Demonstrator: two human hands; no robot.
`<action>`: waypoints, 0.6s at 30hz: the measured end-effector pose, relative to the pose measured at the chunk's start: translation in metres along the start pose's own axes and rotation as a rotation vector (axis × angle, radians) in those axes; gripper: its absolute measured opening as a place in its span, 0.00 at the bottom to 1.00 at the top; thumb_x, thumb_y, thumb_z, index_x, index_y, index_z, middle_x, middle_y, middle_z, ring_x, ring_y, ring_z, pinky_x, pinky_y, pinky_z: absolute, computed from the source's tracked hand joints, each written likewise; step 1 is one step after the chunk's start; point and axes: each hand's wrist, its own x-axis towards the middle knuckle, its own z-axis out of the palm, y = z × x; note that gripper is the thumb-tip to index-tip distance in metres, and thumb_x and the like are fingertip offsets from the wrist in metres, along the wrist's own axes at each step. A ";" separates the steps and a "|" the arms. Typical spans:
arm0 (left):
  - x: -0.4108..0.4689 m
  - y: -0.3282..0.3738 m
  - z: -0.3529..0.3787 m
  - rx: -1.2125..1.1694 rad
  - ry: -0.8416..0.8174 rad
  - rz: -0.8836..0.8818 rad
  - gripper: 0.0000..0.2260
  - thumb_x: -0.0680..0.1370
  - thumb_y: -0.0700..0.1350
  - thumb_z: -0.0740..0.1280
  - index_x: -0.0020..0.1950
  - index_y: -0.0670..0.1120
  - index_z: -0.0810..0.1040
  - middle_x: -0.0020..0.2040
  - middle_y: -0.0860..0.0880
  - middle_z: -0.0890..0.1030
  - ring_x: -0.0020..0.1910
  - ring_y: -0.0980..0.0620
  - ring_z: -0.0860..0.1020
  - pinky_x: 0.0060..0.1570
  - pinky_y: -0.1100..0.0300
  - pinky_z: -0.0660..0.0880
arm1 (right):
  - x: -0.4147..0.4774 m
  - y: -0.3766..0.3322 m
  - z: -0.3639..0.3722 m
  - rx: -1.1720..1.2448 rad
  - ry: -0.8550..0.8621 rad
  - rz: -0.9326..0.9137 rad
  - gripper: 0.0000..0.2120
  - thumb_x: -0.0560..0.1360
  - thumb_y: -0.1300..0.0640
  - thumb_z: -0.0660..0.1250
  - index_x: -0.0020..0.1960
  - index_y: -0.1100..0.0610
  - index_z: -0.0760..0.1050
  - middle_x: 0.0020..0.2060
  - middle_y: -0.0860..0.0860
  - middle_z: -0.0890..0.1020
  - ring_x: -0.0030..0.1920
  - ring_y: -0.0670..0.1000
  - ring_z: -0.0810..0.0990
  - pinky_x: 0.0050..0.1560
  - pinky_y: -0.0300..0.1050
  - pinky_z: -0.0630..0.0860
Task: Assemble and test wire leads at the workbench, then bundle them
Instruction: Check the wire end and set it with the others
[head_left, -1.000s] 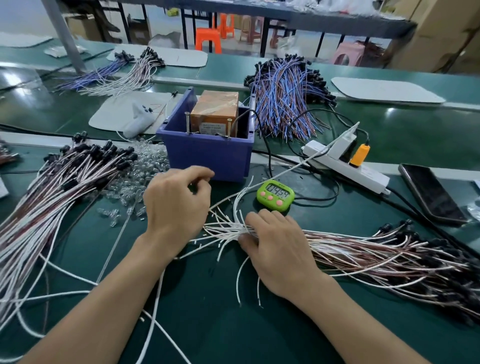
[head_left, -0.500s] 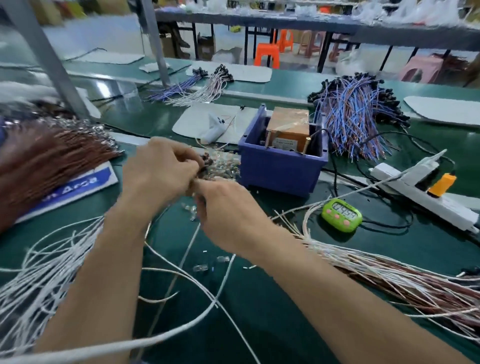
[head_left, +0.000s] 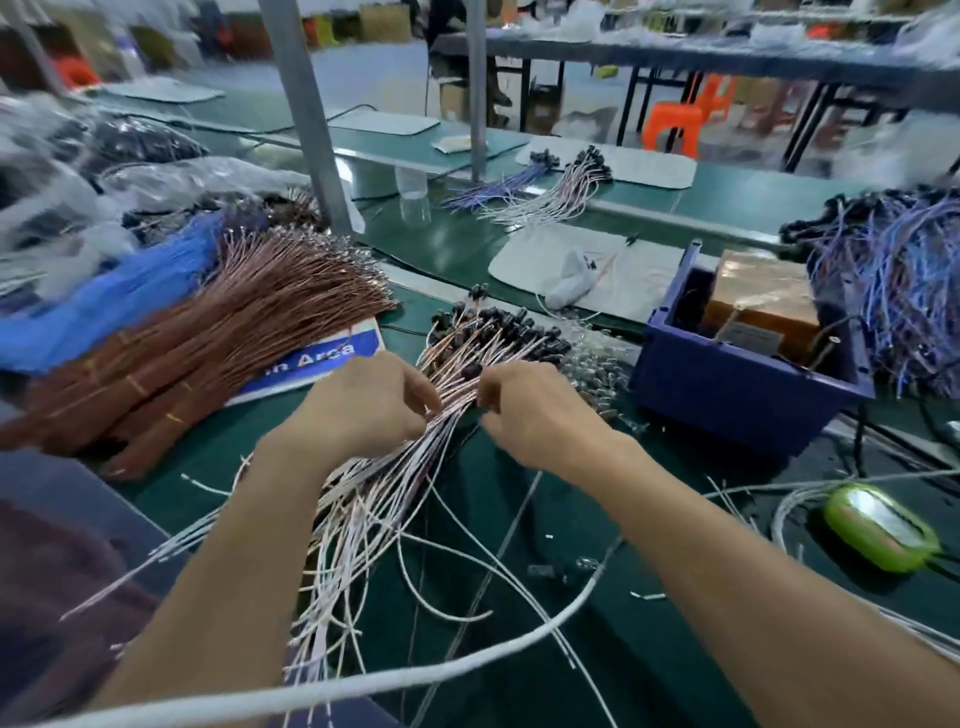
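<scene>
Closest to me, a thick white cable (head_left: 363, 686) sweeps across the bottom of the frame, out of focus. It is cut off at the left edge and slips behind the right forearm. Two bare forearms reach up to centre frame.

The left grip (head_left: 363, 410) is curled round the wire leads (head_left: 384, 499), a fan of white and pinkish strands on the green worktop (head_left: 639, 665). The right grip (head_left: 530, 410) pinches the same leads just beside it. Both sets of fingertips are buried in the strands, so I cannot tell which leads each one has. The leads' black end caps (head_left: 498, 325) lie just beyond the knuckles.

At lower right a green timer (head_left: 878, 525) is smeared, its display unreadable. Right of centre a blue bin (head_left: 737, 395) holds a brown box (head_left: 763, 296). At left, tied brown wire bundles (head_left: 208, 338) cover most of a blue sign (head_left: 317, 358). An orange stool (head_left: 685, 114) at upper right is blurred.
</scene>
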 end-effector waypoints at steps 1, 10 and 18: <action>0.000 -0.003 -0.001 -0.024 -0.009 0.012 0.12 0.72 0.42 0.75 0.48 0.58 0.88 0.40 0.62 0.86 0.42 0.64 0.83 0.52 0.59 0.81 | -0.004 -0.005 -0.003 -0.017 -0.055 -0.021 0.07 0.75 0.49 0.73 0.44 0.52 0.81 0.39 0.48 0.84 0.42 0.51 0.83 0.44 0.50 0.82; -0.017 -0.013 -0.005 -0.137 -0.115 0.102 0.11 0.73 0.46 0.76 0.50 0.61 0.86 0.43 0.64 0.86 0.45 0.66 0.83 0.50 0.65 0.77 | -0.052 -0.043 0.013 -0.262 -0.290 -0.172 0.20 0.69 0.52 0.75 0.31 0.55 0.66 0.27 0.51 0.71 0.28 0.52 0.71 0.28 0.41 0.64; -0.002 -0.002 0.034 -0.117 0.244 0.061 0.18 0.75 0.45 0.73 0.65 0.55 0.82 0.60 0.54 0.84 0.57 0.53 0.80 0.62 0.56 0.75 | -0.018 -0.021 0.003 0.071 -0.041 0.119 0.06 0.75 0.54 0.67 0.49 0.52 0.82 0.45 0.53 0.85 0.46 0.57 0.83 0.51 0.50 0.82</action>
